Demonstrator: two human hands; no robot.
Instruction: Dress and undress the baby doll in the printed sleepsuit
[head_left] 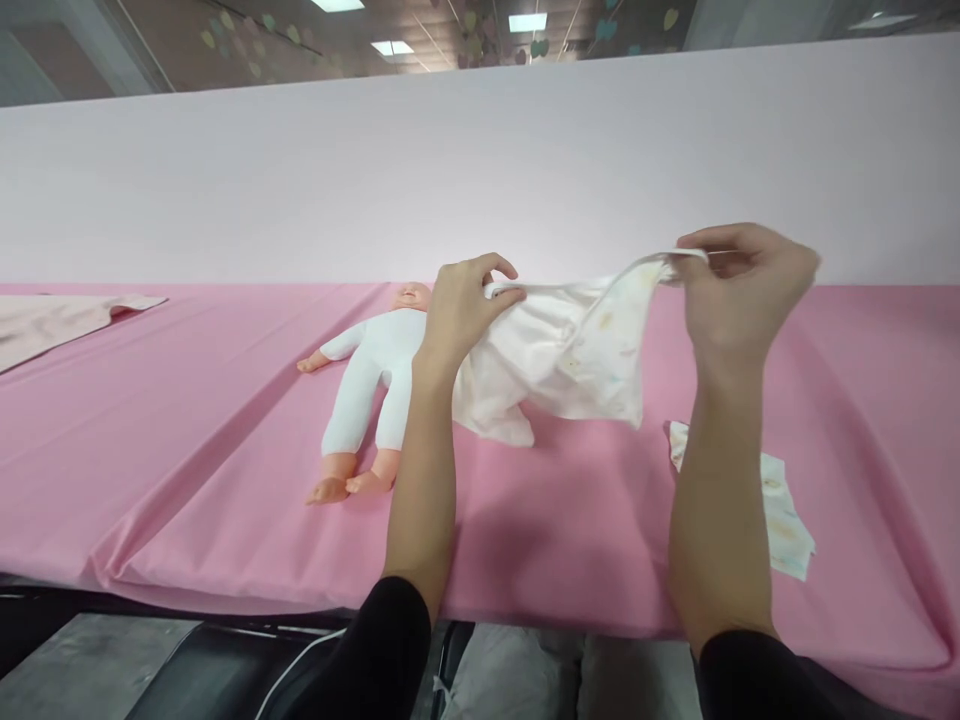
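A thin white baby garment (555, 350) with a faint pastel print hangs stretched between my hands, above the pink-covered table. My left hand (466, 305) pinches its left upper edge between thumb and fingers. On the other side my right hand (739, 285) is closed on the upper right corner, higher and drawn out to the right. The cloth droops in folds, and its exact cut is hard to make out. Just left of my left forearm a baby doll (386, 370) in a white body lies on its back, its one arm and part of its head hidden.
Pink cloth (247, 480) covers the table, wrinkled at the left. A small printed white garment (786, 520) lies partly behind my right forearm. A pale pink cloth (60, 320) rests at the far left. A white partition (300, 190) stands behind the table.
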